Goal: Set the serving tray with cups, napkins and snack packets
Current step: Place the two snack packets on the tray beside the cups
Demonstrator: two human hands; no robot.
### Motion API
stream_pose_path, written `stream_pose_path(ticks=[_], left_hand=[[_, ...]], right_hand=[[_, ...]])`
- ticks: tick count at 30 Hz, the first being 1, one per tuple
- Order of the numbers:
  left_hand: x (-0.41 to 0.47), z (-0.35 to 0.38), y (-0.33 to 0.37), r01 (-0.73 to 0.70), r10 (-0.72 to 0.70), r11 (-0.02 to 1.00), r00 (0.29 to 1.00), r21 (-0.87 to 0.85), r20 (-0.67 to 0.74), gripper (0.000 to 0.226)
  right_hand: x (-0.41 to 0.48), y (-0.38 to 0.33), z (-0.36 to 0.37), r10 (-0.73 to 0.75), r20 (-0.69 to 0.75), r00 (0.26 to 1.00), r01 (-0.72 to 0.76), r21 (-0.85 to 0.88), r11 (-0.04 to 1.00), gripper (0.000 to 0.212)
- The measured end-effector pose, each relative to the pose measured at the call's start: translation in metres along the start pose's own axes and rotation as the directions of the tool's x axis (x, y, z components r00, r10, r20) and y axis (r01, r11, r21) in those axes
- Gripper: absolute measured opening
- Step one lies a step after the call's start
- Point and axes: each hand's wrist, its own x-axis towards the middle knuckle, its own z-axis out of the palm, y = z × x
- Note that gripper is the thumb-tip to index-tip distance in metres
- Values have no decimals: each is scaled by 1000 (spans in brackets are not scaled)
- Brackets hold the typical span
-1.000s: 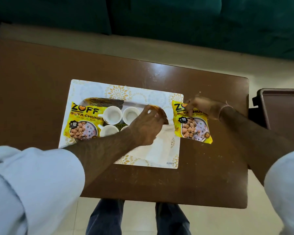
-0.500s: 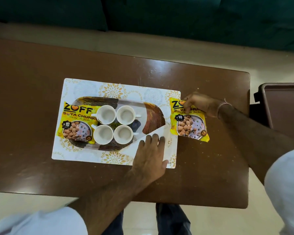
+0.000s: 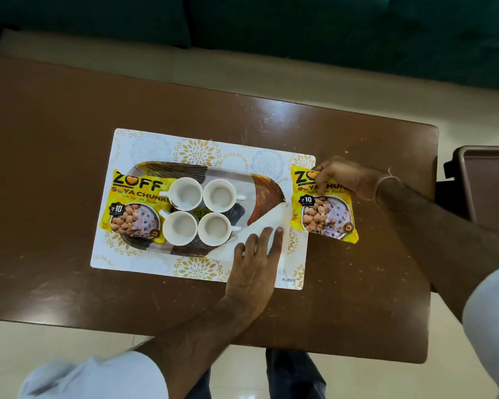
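A patterned serving tray lies on a white and gold placemat. Several white cups stand together in its middle. One yellow snack packet lies on the tray's left end. A white napkin covers the tray's near right corner, and my left hand lies flat on it with fingers spread. A second yellow snack packet lies on the table just right of the placemat. My right hand pinches its top edge.
The brown table ends close to the right of the second packet. A brown tray-like object stands beyond that edge. A dark green sofa runs along the far side. My legs show below the near edge.
My left hand came back from above the cups and tray's right end and settled flat on the napkin. My right hand kept its hold on the second packet.
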Motion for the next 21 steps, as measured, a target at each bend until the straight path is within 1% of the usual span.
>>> stream_pose_path(ticks=[3,6,8,10,12,15,17,21], left_hand=[[13,-9,6,72,-74,995,997,-67,-27,100],[18,-16,12,143,-151,976,988,-163,-38,86],[13,-14,15,161,-179,953,983,-256,-48,75],[1,-10,18,156,-181,933,982,-323,-49,71],[-12,-5,15,137,-161,942,986,-307,-53,70],[-25,-1,8,114,-135,953,989,-279,-57,70],[-30,2,5,95,-121,954,990,-285,-77,67],[-37,10,-1,40,-75,974,985,-221,-154,56]], right_hand=[[3,-7,2,-19,17,1000,19,-18,1000,19],[8,-13,5,-38,19,999,39,-31,999,30],[11,-17,11,-51,29,998,52,-39,998,32],[13,-20,19,-60,31,998,62,-61,996,33],[16,-23,28,-61,48,997,65,-82,994,36],[16,-27,42,-73,95,993,86,-139,986,33],[16,-28,52,-80,99,992,99,-205,974,31],[17,-28,69,-65,130,989,106,-345,933,32]])
